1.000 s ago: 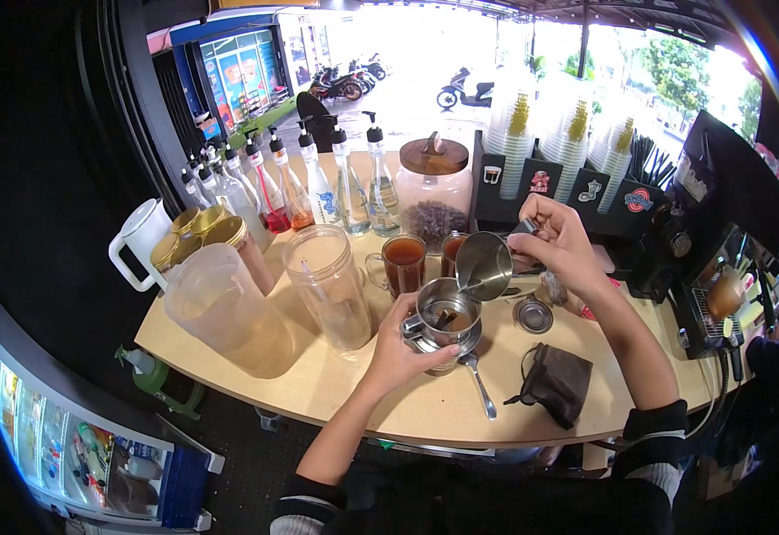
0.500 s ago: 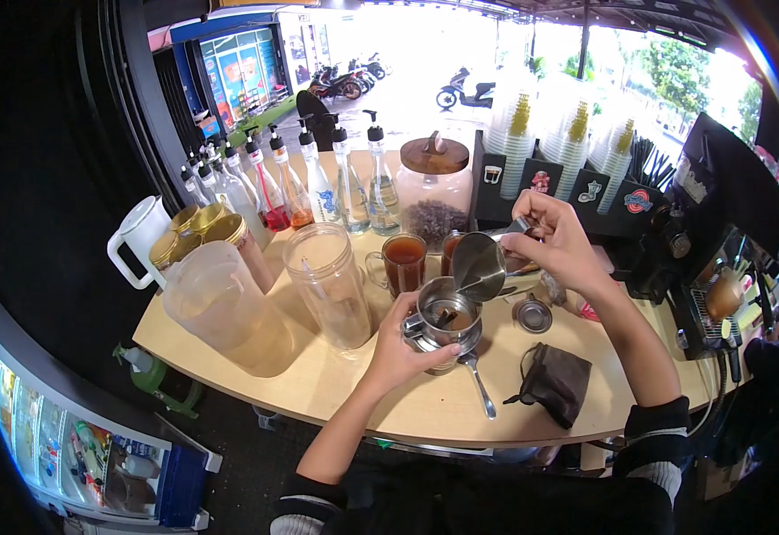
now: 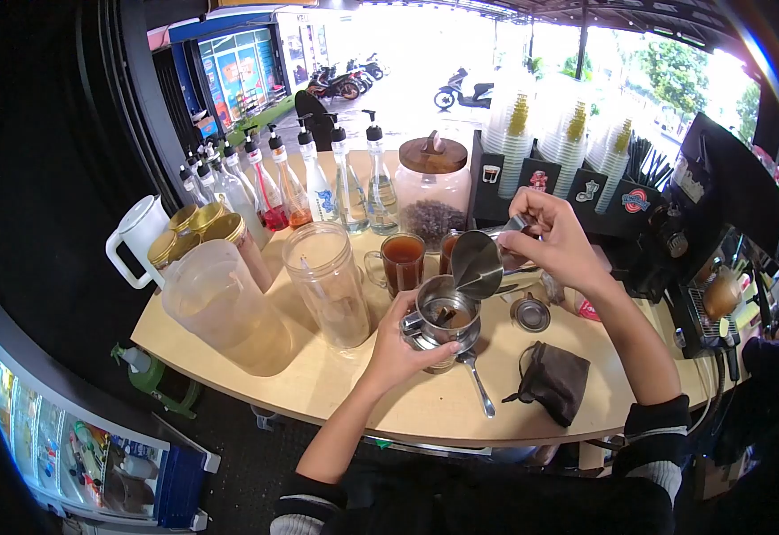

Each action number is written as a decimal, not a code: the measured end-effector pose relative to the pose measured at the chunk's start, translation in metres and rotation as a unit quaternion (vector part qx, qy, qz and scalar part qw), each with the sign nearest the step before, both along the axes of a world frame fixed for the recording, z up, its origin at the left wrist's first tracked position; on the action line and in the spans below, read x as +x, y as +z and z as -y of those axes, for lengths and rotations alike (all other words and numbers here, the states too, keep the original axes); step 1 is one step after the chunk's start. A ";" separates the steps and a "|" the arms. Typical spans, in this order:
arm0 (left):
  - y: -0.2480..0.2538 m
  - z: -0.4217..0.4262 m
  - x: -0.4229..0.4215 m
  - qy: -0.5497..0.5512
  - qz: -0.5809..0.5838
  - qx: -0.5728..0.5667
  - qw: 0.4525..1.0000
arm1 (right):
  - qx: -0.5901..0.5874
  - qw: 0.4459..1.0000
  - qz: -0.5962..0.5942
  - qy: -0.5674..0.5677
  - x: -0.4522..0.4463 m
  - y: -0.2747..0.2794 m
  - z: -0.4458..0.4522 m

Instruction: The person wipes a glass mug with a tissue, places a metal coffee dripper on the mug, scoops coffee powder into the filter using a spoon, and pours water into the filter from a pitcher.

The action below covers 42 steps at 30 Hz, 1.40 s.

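My left hand [image 3: 398,352] is wrapped round the side of a metal drip coffee filter [image 3: 438,333]. The filter sits on a glass that is mostly hidden beneath it, and brownish liquid shows inside. In my right hand [image 3: 554,239], closed on its handle, a small metal pitcher [image 3: 479,266] is tipped steeply with its lip over the filter. Whether liquid is running from it is hard to see. Just behind stand a glass mug of reddish-brown drink [image 3: 403,260] and a second, partly hidden one. A spoon [image 3: 480,389] lies right of the filter.
A round metal lid [image 3: 530,314] and a dark pouch [image 3: 552,383] lie to the right. Left stand a clear plastic jar [image 3: 327,290] and a large translucent pitcher [image 3: 220,299]. Pump bottles [image 3: 351,192], a lidded jar [image 3: 434,192] and stacked cups [image 3: 507,134] line the back.
The pitcher in my right hand is tipped slightly further, and its inside looks darker. My left hand and the filter have hardly moved.
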<state>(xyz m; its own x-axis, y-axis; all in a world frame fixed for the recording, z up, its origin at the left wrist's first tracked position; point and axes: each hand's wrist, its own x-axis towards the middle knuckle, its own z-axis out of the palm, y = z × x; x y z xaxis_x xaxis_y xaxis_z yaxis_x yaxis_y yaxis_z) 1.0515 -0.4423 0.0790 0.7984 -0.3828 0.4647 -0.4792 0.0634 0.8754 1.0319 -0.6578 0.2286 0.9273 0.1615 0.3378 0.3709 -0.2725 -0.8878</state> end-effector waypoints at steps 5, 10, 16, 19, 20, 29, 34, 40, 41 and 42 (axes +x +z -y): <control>0.002 0.000 -0.002 -0.002 -0.007 -0.003 1.000 | -0.040 0.998 0.044 -0.002 -0.002 0.003 -0.003; 0.002 0.000 -0.002 0.002 -0.006 -0.004 1.000 | -0.049 0.998 0.044 -0.001 0.000 0.001 -0.003; 0.002 0.001 -0.001 0.019 0.042 0.002 0.999 | -0.065 0.996 0.054 -0.013 -0.001 0.002 -0.003; 0.003 0.001 -0.001 0.015 0.033 -0.002 0.999 | -0.080 0.995 0.053 -0.030 -0.003 0.005 -0.002; 0.003 0.001 -0.001 0.015 0.033 -0.002 0.999 | -0.090 0.994 0.054 -0.037 -0.005 0.006 -0.002; 0.000 0.001 0.001 0.018 0.040 -0.001 0.999 | -0.048 0.997 0.044 -0.034 0.004 -0.002 0.008; -0.001 0.001 0.001 0.022 0.044 0.002 0.999 | -0.046 0.997 0.055 -0.028 0.009 -0.002 0.007; 0.000 -0.001 0.000 0.022 0.025 0.010 0.999 | -0.075 0.996 0.042 -0.020 0.012 0.001 0.003; 0.000 -0.001 0.000 0.021 0.025 0.010 0.999 | -0.063 0.997 0.045 -0.015 0.012 0.002 0.001; 0.000 -0.001 0.000 0.022 0.024 0.010 0.999 | -0.063 0.997 0.045 -0.015 0.012 0.002 0.001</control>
<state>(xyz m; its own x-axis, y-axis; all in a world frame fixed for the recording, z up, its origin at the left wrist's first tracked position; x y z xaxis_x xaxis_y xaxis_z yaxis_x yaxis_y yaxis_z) 1.0518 -0.4416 0.0787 0.7913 -0.3581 0.4956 -0.5227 0.0244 0.8522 1.0436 -0.6586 0.2310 0.8993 0.1815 0.3978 0.4372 -0.3924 -0.8093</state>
